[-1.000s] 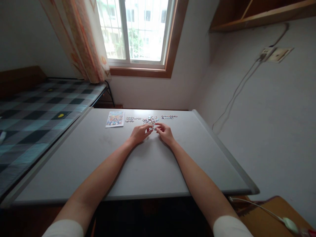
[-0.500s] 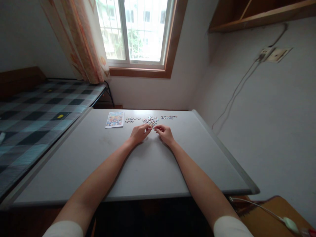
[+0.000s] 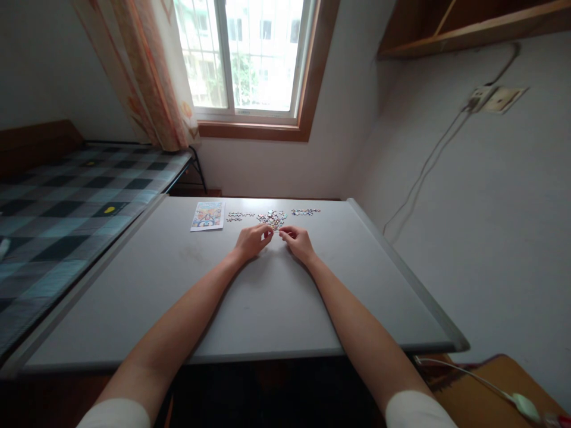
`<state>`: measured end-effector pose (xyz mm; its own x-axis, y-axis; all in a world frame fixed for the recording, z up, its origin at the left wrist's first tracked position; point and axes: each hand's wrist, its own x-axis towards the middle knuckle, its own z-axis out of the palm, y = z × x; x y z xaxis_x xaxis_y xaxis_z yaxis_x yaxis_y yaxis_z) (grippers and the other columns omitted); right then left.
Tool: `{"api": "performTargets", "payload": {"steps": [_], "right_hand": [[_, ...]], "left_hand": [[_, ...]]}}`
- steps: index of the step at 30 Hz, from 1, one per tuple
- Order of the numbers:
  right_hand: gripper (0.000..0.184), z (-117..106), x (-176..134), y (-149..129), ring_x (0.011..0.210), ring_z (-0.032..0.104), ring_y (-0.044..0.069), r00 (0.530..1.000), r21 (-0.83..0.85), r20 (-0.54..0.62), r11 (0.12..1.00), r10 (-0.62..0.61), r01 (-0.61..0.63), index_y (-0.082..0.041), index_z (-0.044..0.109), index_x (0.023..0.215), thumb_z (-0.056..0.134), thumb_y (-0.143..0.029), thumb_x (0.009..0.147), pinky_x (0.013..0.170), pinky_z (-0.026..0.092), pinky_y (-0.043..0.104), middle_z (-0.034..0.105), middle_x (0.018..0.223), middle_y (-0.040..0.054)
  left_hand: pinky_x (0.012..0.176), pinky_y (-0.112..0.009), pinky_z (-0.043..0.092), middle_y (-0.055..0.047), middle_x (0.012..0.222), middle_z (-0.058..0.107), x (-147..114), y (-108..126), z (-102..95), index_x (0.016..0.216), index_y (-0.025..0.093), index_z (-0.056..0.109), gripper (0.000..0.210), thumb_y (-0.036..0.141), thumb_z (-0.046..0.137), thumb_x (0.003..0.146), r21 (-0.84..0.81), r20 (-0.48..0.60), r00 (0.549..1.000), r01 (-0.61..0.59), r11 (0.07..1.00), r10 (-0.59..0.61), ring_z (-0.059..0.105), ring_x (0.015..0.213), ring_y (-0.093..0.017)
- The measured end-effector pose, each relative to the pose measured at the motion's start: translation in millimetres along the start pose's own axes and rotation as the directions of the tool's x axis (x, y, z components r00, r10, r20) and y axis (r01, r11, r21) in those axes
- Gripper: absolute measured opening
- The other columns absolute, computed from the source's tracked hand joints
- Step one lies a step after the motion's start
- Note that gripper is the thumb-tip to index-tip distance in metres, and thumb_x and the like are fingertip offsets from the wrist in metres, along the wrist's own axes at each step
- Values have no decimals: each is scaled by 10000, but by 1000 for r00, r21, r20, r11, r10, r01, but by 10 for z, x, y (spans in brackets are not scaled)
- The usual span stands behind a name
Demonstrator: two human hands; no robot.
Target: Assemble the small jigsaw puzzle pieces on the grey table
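Small jigsaw puzzle pieces (image 3: 273, 217) lie in a loose heap near the far side of the table, just beyond my fingertips. My left hand (image 3: 252, 240) rests at the heap's near edge, thumb and forefinger pinched on what looks like a small pale puzzle piece. Facing it across a narrow gap is my right hand (image 3: 298, 241), its fingers curled and closed in a pinch; whatever is between them is too small to make out. Joined strips of pieces (image 3: 241, 215) lie left of the heap, and another joined strip (image 3: 306, 211) lies to its right.
A printed picture card (image 3: 207, 216) lies flat left of the pieces. The grey table (image 3: 267, 303) has a raised rim. A bed with a checked cover (image 3: 89, 208) stands at the left, a window (image 3: 263, 53) ahead. Cords (image 3: 422, 172) hang along the right wall.
The fingertips of my left hand have shifted slightly, and the pale bit between the hands shows less clearly. My right hand, the heap and the joined strips look the same.
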<state>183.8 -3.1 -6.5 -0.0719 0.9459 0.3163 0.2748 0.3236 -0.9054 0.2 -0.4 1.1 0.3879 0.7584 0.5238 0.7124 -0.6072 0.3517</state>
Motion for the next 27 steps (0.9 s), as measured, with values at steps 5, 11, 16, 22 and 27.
{"api": "performTargets", "payload": {"steps": [5,11,16,22,27], "right_hand": [[268,-6,-13,-24,622,610,156,1000,-30,-13,1000,-9,9,-152,689,805,599,-398,749,631,491,285,693,729,60],[275,-3,-16,-10,636,618,160,999,-22,-15,999,-30,30,-152,687,786,598,-410,754,646,494,288,696,719,60],[271,-8,-7,-8,659,626,170,998,-9,-47,999,-32,32,-153,694,799,607,-404,747,655,501,296,703,755,71],[260,-12,-13,-34,668,626,176,998,-15,-56,999,-36,35,-154,697,792,605,-393,747,656,499,300,707,766,75],[273,-9,-18,-42,676,630,181,998,-10,-43,999,-40,39,-156,695,794,604,-410,748,660,502,308,706,768,76]], "left_hand": [[582,-199,374,26,795,665,-6,-2,-1,850,224,644,152,273,500,857,-3,-9,1000,-10,1000,10,529,569,-72],[582,-202,374,22,795,662,-3,14,-11,854,225,644,159,280,495,856,5,2,1000,-13,1000,13,536,581,-76],[558,-210,356,20,778,660,1,31,-22,815,227,658,211,376,516,858,57,-31,999,36,998,-34,530,565,-82],[558,-215,359,14,771,665,-1,41,-23,798,220,668,244,412,528,852,49,-12,1000,12,999,-12,532,563,-83],[554,-215,354,7,776,666,-1,49,-25,777,214,671,269,403,503,870,45,-7,1000,17,999,-17,531,564,-81]]}}
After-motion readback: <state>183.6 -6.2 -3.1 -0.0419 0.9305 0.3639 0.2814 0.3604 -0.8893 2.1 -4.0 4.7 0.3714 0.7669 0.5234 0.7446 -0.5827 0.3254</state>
